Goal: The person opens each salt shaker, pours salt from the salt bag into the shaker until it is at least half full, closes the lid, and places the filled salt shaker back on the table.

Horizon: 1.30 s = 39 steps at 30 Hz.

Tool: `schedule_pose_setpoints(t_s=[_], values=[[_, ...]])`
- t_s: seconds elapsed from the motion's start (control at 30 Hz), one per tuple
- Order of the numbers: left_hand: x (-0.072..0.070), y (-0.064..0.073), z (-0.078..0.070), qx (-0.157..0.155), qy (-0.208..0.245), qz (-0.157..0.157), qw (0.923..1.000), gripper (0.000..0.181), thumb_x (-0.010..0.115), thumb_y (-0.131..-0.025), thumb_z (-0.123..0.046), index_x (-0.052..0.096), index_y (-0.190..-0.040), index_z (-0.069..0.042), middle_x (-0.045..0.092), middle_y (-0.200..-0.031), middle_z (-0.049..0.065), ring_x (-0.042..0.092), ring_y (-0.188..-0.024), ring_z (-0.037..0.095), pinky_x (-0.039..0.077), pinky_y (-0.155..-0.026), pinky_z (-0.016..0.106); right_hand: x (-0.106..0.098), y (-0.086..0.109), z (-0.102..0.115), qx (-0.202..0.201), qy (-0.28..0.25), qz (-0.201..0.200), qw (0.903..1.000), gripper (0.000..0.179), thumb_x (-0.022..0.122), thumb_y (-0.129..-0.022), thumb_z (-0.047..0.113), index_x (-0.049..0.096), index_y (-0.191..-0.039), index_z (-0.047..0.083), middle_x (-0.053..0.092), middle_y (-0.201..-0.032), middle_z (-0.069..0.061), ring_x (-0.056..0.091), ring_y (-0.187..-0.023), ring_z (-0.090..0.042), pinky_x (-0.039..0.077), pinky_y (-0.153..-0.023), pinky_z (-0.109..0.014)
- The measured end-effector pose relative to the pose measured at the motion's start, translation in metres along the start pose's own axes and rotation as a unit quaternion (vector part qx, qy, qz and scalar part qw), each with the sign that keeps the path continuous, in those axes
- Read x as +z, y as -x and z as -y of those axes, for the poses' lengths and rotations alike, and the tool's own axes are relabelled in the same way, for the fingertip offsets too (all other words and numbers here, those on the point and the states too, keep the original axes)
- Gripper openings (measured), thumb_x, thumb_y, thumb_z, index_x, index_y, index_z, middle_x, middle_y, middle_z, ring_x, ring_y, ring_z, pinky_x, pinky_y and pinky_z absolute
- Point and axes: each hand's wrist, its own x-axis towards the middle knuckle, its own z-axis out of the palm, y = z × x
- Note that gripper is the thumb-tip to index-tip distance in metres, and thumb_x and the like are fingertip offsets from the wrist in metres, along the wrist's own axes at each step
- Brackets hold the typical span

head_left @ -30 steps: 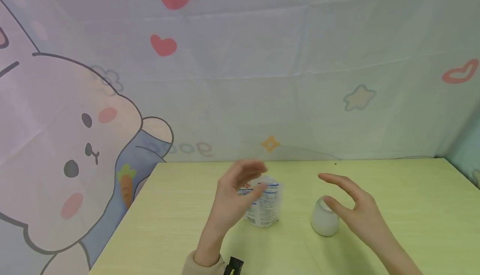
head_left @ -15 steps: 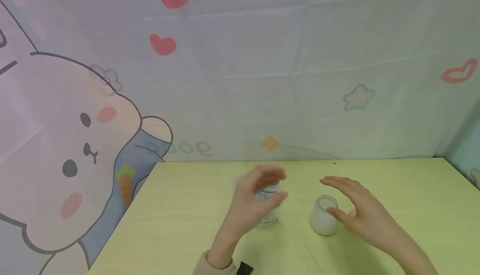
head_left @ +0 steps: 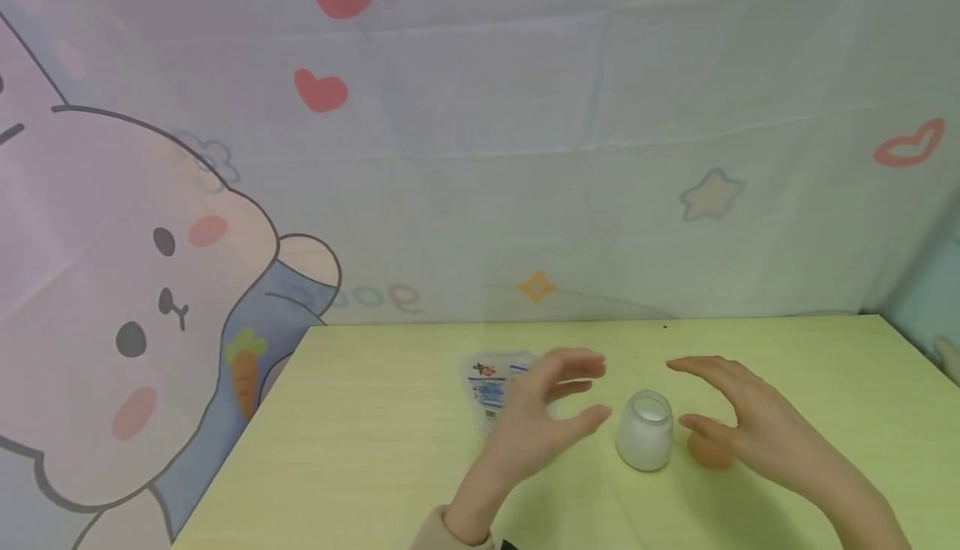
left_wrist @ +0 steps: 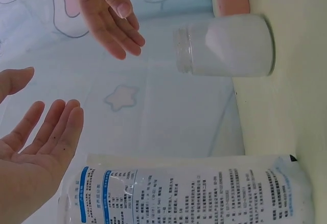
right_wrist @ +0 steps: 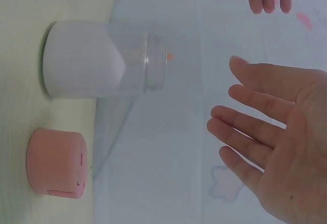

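A glass jar (head_left: 645,437) stands upright on the table, its mouth uncovered and white contents filling much of it; the right wrist view shows the clear neck of the jar (right_wrist: 87,60). To its right sits a pinkish-orange lid (head_left: 711,450), partly behind my right hand (head_left: 765,425). That hand hovers beside the jar, fingers spread and holding nothing. My left hand (head_left: 543,417) is raised left of the jar, fingers apart from the thumb, with nothing between them. Behind it is a printed plastic bag (head_left: 487,383), partly hidden; the left wrist view shows blue bands and small text on the bag (left_wrist: 179,198).
The pale yellow-green table (head_left: 360,425) reaches back to a hanging cloth (head_left: 480,158) printed with a rabbit, hearts and stars. A tiny dark speck (head_left: 665,327) lies near the table's back edge.
Both hands have moved right in the head view. The left side of the bag has come into sight from behind my left hand, and the lid now shows beside my right hand.
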Motion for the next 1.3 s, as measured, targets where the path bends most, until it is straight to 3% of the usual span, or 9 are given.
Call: schedule_pose_setpoints(t_s=[0.3, 0.43, 0.67, 0.9, 1.13, 1.3], values=[[0.009, -0.001, 0.005, -0.059, 0.012, 0.010, 0.9981, 0.050, 0.074, -0.082, -0.006, 0.055, -0.128, -0.012, 0.060, -0.130, 0.004, 0.056, -0.122, 0.020, 0.046, -0.104, 0.026, 0.001, 0.001, -0.007, -0.015, 0.030, -0.001, 0.9994, 0.056, 0.079, -0.079, 0.025, 0.056, -0.129, 0.024, 0.061, -0.126, 0.007, 0.053, -0.113, -0.012, 0.049, -0.084, -0.037], [0.014, -0.001, 0.013, -0.078, 0.014, 0.021, 0.9967, 0.051, 0.074, -0.083, -0.010, 0.054, -0.130, -0.014, 0.059, -0.131, 0.003, 0.056, -0.123, 0.017, 0.045, -0.104, 0.024, 0.001, 0.001, -0.010, 0.000, 0.022, 0.022, 0.9995, 0.054, 0.078, -0.080, 0.025, 0.057, -0.129, 0.022, 0.061, -0.126, 0.005, 0.056, -0.112, -0.021, 0.049, -0.084, -0.042], [0.023, -0.003, 0.026, -0.106, 0.031, 0.021, 0.9936, 0.051, 0.074, -0.083, -0.009, 0.054, -0.130, -0.012, 0.059, -0.130, 0.006, 0.055, -0.124, 0.018, 0.045, -0.103, 0.023, 0.002, 0.000, -0.017, 0.019, 0.015, 0.057, 0.9981, 0.054, 0.076, -0.080, 0.016, 0.056, -0.130, 0.020, 0.061, -0.128, 0.003, 0.056, -0.114, -0.024, 0.050, -0.085, -0.043], [0.033, -0.008, 0.032, -0.189, 0.022, -0.009, 0.9816, 0.053, 0.075, -0.081, -0.010, 0.054, -0.130, -0.013, 0.059, -0.133, 0.003, 0.054, -0.126, 0.020, 0.044, -0.106, 0.028, 0.003, 0.000, -0.022, 0.036, 0.001, 0.076, 0.9965, 0.048, 0.072, -0.083, 0.014, 0.058, -0.128, 0.015, 0.061, -0.127, -0.002, 0.055, -0.116, -0.029, 0.049, -0.086, -0.048], [0.042, -0.011, 0.041, -0.234, 0.030, -0.028, 0.9714, 0.055, 0.077, -0.079, -0.010, 0.055, -0.129, -0.013, 0.059, -0.133, 0.006, 0.052, -0.128, 0.026, 0.041, -0.110, 0.040, 0.009, 0.002, -0.031, 0.052, 0.008, 0.087, 0.9948, 0.044, 0.072, -0.083, 0.016, 0.060, -0.125, 0.015, 0.063, -0.125, -0.001, 0.056, -0.111, -0.025, 0.049, -0.082, -0.041], [0.049, -0.014, 0.044, -0.278, 0.038, -0.024, 0.9596, 0.057, 0.078, -0.077, -0.010, 0.055, -0.128, -0.016, 0.057, -0.135, 0.006, 0.050, -0.131, 0.028, 0.038, -0.111, 0.046, 0.012, 0.004, -0.040, 0.060, 0.002, 0.105, 0.9926, 0.046, 0.075, -0.081, 0.017, 0.061, -0.124, 0.011, 0.064, -0.123, -0.006, 0.056, -0.112, -0.033, 0.049, -0.086, -0.049]])
